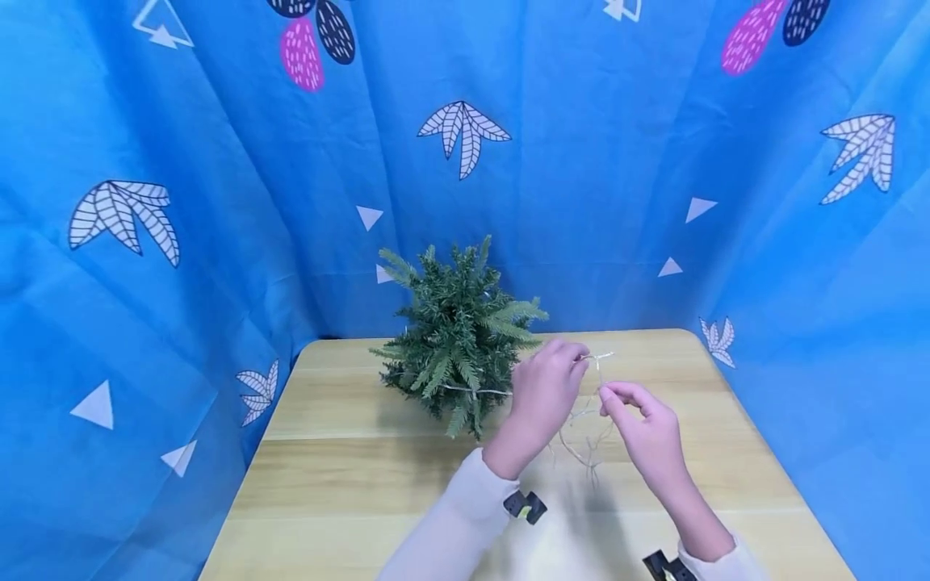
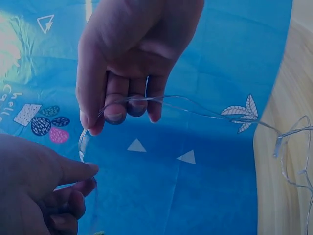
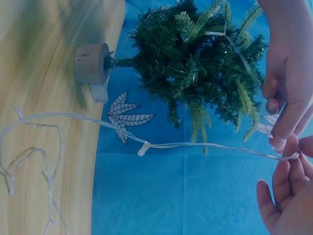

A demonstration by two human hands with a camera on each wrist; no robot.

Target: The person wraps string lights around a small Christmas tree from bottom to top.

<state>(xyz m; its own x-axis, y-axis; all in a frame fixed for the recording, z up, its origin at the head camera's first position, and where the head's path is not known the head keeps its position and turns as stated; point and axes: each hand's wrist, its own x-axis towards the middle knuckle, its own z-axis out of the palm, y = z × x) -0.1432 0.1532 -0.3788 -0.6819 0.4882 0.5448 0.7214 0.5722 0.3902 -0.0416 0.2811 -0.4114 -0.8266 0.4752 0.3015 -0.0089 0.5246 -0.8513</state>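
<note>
My left hand [image 1: 548, 387] is just right of a small artificial Christmas tree [image 1: 458, 331] and pinches a string of fairy lights [image 3: 210, 145] with clear wire and tiny bulbs. My right hand [image 1: 650, 440] pinches the same wire slightly lower, thumb against forefinger. In the left wrist view the left hand [image 2: 44, 181] and right hand [image 2: 137, 58] nearly meet, and the wire crosses the right fingers. One length of wire [image 1: 472, 390] lies across the front branches. Loose loops hang below the right hand, over the table.
The tree stands on a round wooden base [image 3: 90, 63] toward the back of the wooden table [image 1: 327, 484]. A blue patterned curtain [image 1: 581, 202] encloses the back and both sides. Dark cameras are strapped to both wrists over white sleeves [image 1: 465, 516].
</note>
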